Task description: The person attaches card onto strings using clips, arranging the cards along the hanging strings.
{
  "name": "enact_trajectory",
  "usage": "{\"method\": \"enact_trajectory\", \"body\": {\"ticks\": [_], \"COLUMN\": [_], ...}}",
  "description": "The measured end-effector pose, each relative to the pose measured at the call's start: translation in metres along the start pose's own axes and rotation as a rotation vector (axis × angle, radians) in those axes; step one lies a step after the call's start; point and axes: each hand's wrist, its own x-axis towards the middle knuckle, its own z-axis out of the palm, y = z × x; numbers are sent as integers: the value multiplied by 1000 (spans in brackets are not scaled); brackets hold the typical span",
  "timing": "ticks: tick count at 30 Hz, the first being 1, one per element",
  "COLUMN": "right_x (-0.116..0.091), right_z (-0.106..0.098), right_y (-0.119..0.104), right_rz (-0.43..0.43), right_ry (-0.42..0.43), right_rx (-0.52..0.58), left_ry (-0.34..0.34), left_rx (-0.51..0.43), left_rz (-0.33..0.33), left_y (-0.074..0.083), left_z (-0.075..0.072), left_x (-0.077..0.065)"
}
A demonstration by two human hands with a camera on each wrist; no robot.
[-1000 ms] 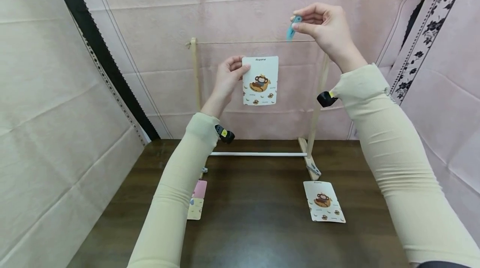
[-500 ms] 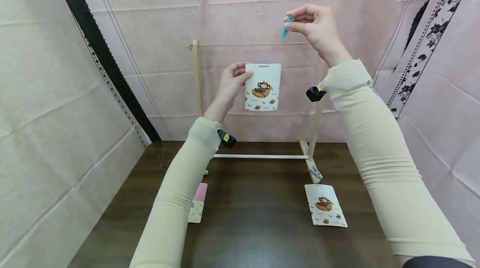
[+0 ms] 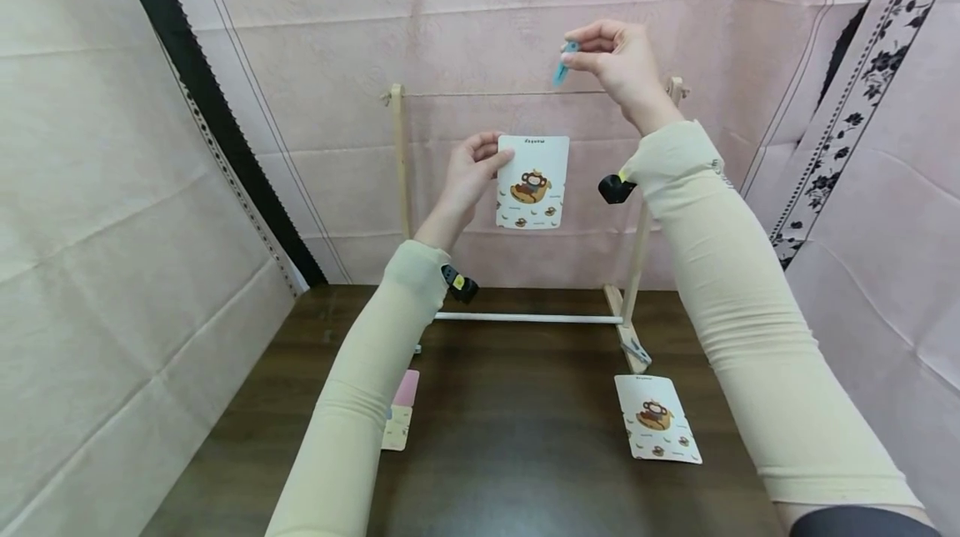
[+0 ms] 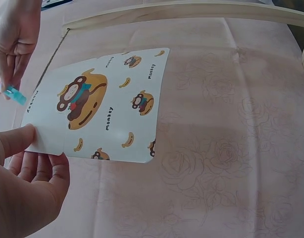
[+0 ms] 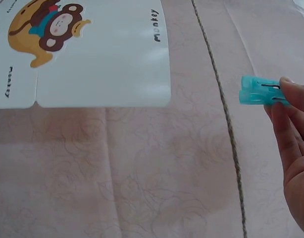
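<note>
My left hand (image 3: 470,174) pinches the upper left edge of a white card (image 3: 532,183) printed with a monkey on a banana. The card hangs upright in the air, its top edge a little below a thin string (image 3: 487,94) in the head view. Above the string, my right hand (image 3: 617,62) pinches a turquoise clothespin (image 3: 564,63) between thumb and fingers. In the right wrist view the string (image 5: 226,106) runs between the card (image 5: 107,64) and the clothespin (image 5: 261,90), touching neither. The left wrist view shows the thumb on the face of the card (image 4: 92,109).
Two wooden posts, the left post (image 3: 401,162) and right post (image 3: 637,262), carry the string; a white rod (image 3: 528,318) joins them low down. On the dark table (image 3: 517,454) lie a second monkey card (image 3: 657,419), a pink and yellow card (image 3: 401,412) and a grey clothespin (image 3: 636,351).
My right hand, with the clothespin, has moved left and slightly down toward the string above the card. The left hand and card appear slightly lower and further right as the view shifts.
</note>
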Motion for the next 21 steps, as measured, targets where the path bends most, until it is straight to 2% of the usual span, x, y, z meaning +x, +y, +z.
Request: {"method": "enact_trajectory", "body": {"ticks": [10,21], "right_x": [3,4], "right_z": [10,18], "right_y": [8,15], "right_rz": [62,98], "right_ry": [-24,-87], "right_rx": [-91,21], "left_ry": [-2,-16], "left_rx": [10,31], "left_rz": [-2,5], "left_y": [-5,-8], "left_z": [0,2], "left_x": [0,2]}}
